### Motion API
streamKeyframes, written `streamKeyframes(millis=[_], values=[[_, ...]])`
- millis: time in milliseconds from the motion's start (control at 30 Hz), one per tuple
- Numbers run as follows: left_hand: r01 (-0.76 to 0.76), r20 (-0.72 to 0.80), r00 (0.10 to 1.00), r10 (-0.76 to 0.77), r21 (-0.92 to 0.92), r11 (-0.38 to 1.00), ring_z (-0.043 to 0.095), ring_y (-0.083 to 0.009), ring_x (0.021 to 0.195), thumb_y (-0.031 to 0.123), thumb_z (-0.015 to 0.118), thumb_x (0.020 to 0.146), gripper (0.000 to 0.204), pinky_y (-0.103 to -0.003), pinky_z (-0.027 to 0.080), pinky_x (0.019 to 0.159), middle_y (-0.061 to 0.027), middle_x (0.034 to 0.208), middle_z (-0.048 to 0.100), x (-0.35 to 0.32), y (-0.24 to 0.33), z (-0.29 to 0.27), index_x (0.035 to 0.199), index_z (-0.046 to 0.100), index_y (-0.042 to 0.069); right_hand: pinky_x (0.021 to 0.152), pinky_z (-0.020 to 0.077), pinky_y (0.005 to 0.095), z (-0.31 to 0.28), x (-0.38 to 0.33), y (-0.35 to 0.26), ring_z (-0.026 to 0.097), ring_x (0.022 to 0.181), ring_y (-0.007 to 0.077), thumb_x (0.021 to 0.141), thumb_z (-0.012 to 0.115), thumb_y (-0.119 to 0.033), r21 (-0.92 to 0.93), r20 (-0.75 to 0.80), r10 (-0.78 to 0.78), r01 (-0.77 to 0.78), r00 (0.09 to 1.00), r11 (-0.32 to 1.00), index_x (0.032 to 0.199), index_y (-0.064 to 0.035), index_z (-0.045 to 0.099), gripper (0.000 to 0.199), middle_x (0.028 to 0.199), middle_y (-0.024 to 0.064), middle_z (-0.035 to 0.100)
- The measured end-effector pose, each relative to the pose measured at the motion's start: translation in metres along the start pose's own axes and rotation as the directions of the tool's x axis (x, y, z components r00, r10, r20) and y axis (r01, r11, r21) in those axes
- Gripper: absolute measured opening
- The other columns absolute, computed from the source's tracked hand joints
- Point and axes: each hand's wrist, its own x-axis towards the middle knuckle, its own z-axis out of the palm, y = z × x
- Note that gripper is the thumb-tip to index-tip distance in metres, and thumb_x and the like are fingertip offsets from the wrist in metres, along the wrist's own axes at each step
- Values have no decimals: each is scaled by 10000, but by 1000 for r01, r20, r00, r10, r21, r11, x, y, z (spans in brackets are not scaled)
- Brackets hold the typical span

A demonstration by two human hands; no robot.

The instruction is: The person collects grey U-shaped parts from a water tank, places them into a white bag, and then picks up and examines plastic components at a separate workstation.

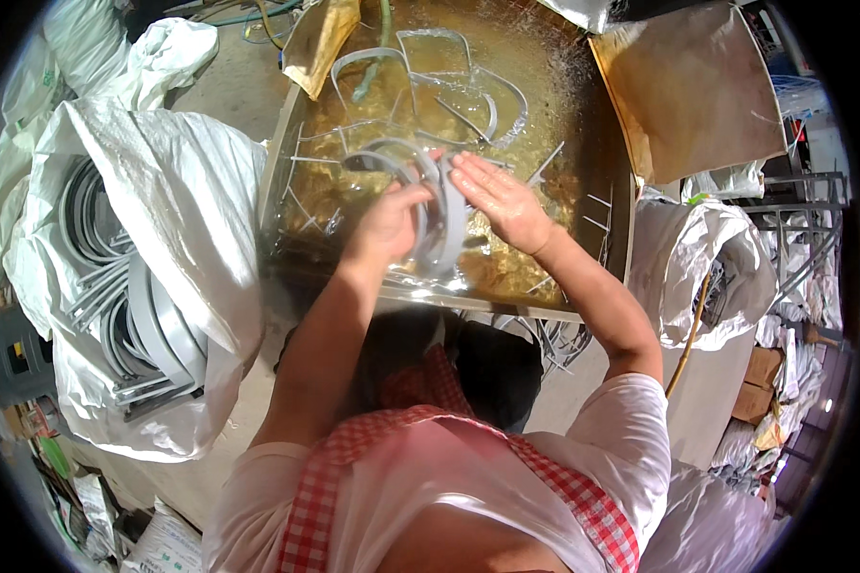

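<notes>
Several curved grey plastic strips (453, 229) stand bunched over the near part of a shallow tank (516, 309) of brownish water, slightly blurred. My left hand (390, 222) is closed around their left side, with its thumb on top and its other fingers partly hidden. Against the upper right edge of the bunch lies my right hand (508, 204), wet, its fingers stretched out flat. Farther back in the water are more bent grey strips (368, 55). Thin straight slivers (308, 159) float near the tank's left side.
At left, a white woven sack (215, 172) gapes around stacked curved grey strips (158, 315). Another white sack (664, 258) stands right of the tank, a stick (690, 334) leaning by it. A brown sheet (693, 91) rises at the tank's right corner. Cardboard boxes (757, 382) sit at far right.
</notes>
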Motion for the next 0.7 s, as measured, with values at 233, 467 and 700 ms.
streamKeyframes(millis=[233, 467, 700], values=[[-19, 9, 1000, 17, 334, 942, 533, -240, 1031, 31, 464, 832, 455, -392, 437, 928, -169, 1186, 492, -4, 18, -4, 1254, 346, -91, 873, 473, 355, -14, -2, 5, 560, 1065, 277, 767, 505, -30, -188, -70, 104, -115, 992, 975, 1155, -58, 550, 392, 1124, 119, 593], [-26, -17, 999, 33, 300, 953, 508, -313, 1068, 109, 465, 819, 519, -479, 386, 969, -179, 1113, 487, -7, 22, 7, 1293, 304, -30, 612, 530, 303, 49, -115, 41, 648, 684, 189, 812, 446, 29, -239, 134, 639, -601, 757, 763, 1237, -112, 481, 449, 984, 126, 643], [-236, -17, 971, 237, 64, 970, 520, -298, 1061, 202, 401, 873, 480, -481, 379, 977, -167, 1203, 481, -6, 22, 7, 1309, 319, 19, 678, 514, 345, 55, -55, 6, 636, 812, 225, 826, 488, -20, 30, 554, 664, -808, 503, 588, 1257, -116, 470, 442, 1104, 121, 596]])
